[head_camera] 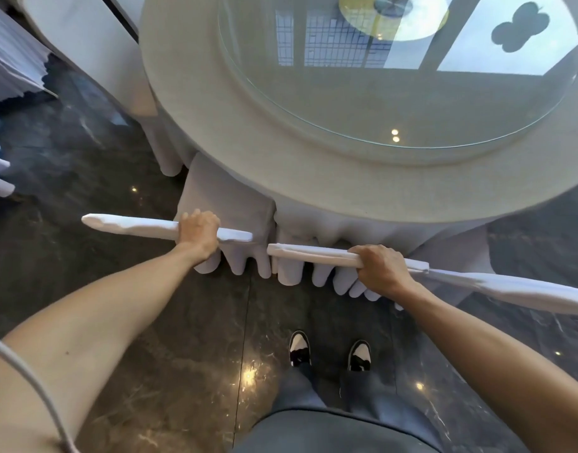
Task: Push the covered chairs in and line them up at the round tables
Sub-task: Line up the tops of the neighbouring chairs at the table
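Two covered chairs stood tucked against the round desk (346, 178), seats under its draped cloth. The left hand (197, 232) clenched its fingers round the left chair's top rail (134, 226); the right hand (384, 268) gripped the right chair's top rail (313, 255). Dark marble floor (150, 322) lay below.

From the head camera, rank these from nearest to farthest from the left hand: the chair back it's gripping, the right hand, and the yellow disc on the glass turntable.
1. Left chair back: gripped by the left hand.
2. Right hand: to its right, gripping the neighbouring chair back.
3. Yellow disc: far across the table, at the top of the view.
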Motion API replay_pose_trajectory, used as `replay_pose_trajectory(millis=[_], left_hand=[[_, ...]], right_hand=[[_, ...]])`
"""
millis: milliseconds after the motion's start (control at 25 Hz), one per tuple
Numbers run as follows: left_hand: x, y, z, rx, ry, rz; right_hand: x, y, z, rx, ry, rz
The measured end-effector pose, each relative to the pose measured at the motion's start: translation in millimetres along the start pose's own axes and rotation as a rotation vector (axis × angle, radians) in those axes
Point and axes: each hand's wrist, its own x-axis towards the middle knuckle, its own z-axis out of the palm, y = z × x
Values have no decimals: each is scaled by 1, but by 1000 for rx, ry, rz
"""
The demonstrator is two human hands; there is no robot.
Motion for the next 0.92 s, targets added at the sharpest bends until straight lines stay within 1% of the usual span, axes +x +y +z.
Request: replay_pose_trajectory(millis=[120,280,440,600,680,720,800,840,920], left_hand=[[-1,-6,-8,-8,-11,77],[-14,-4,-7,-78,-3,150],[-18,0,8,-191,-9,170],[-11,-3,9,-281,18,138],[-9,-2,8,-233,42,141],[-6,2,8,-173,34,166],[-4,14,12,-71,-41,195],[-2,19,14,-75,-70,176],[2,19,16,-159,-87,118]], right_hand=[[1,-2,0,1,18,17],[0,-1,-4,-14,-4,39],[0,3,-8,-3,-31,32],[1,2,-7,-1,-41,28],[2,3,-6,1,-43,39],[3,4,-6,-6,-45,42],[3,2,-5,-30,-57,42],[4,2,-3,-34,-58,44],[6,2,-4,-28,-61,52]])
